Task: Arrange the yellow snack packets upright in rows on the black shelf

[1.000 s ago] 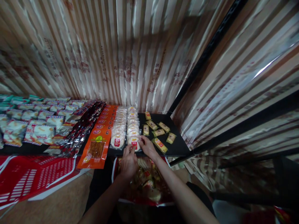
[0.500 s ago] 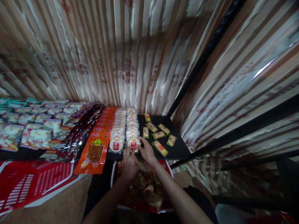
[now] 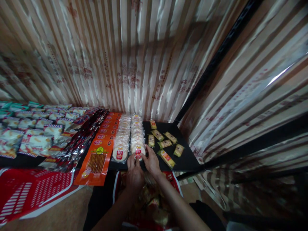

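1. My left hand [image 3: 134, 175] touches the near edge of a round white snack pack [image 3: 138, 150]; I can't tell if its fingers are pinching.
2. My right hand [image 3: 152, 162] is at the pack's right edge, and I can't tell if those fingers squeeze it.
3. This pack lies at the front of a row on the black shelf [image 3: 186, 163].
4. Just left of it is another row of round packs [image 3: 120, 153], then long orange packs [image 3: 96, 163] poking past the edge.
5. Farther left are shiny dark red packs [image 3: 64, 155] and puffy white bags [image 3: 35, 143].
6. Seven little yellow packs [image 3: 166, 158] lie scattered on the right.
7. A red basket [image 3: 178, 183] with packs inside is below my arms.
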### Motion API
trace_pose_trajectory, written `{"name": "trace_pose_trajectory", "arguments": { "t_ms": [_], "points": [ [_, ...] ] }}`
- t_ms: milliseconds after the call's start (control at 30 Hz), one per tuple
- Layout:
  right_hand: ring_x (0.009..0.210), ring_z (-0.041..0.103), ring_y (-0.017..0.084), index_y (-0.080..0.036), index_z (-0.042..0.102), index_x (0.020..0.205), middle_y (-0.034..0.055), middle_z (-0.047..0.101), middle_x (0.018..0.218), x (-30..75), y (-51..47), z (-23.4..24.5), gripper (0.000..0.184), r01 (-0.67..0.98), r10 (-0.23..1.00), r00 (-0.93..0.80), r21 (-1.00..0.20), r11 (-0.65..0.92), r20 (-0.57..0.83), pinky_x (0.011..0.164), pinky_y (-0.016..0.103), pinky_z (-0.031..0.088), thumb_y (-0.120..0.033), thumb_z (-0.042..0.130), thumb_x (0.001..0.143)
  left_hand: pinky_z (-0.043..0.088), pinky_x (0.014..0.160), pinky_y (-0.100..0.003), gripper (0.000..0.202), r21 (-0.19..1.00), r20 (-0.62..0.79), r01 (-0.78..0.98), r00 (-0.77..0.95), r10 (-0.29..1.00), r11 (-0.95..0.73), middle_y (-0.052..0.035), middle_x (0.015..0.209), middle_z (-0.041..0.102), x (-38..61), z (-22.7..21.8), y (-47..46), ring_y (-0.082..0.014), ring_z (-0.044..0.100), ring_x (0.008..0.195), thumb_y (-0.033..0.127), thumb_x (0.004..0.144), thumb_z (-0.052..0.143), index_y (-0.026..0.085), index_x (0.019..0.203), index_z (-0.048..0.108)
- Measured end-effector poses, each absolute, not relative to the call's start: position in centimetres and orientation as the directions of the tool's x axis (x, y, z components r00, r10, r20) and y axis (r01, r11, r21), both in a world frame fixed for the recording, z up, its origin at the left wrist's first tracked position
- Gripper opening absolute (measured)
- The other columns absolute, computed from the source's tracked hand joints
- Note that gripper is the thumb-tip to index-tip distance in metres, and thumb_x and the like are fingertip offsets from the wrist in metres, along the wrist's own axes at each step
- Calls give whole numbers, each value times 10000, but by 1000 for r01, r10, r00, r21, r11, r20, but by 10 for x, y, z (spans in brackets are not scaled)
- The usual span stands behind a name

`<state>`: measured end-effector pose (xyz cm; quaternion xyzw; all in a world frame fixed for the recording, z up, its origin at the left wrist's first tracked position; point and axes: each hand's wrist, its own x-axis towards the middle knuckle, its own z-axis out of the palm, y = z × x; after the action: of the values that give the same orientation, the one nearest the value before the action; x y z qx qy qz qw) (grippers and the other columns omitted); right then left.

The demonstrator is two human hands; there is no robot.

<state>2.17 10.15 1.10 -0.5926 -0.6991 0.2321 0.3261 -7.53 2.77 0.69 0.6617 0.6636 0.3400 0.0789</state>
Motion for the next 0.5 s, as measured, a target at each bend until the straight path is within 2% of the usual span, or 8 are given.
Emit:
{"name": "trace_pose_trajectory", "arguments": {
  "t_ms": [267, 500],
  "points": [
    [1048, 545, 216, -149, 466, 1245, 102, 570, 1176, 19, 108, 11, 473, 664, 971, -102, -713, 228, 215, 925, 359, 440, -288, 491, 793, 361, 1019, -438, 496, 561, 371, 821, -135, 919, -105, -205, 1308, 415, -73, -5, 40, -275, 341, 1250, 25, 750, 353, 20, 1232, 470],
    [1049, 550, 237, -148, 462, 1246, 124, 574, 1157, 19, 117, 11, 469, 711, 963, -127, -655, 257, 240, 881, 382, 476, -311, 487, 808, 412, 968, -447, 472, 519, 499, 841, -152, 853, -154, -201, 1281, 442, -70, -23, 50, -269, 376, 1230, 44, 788, 335, 51, 1245, 451]
  ]
}}
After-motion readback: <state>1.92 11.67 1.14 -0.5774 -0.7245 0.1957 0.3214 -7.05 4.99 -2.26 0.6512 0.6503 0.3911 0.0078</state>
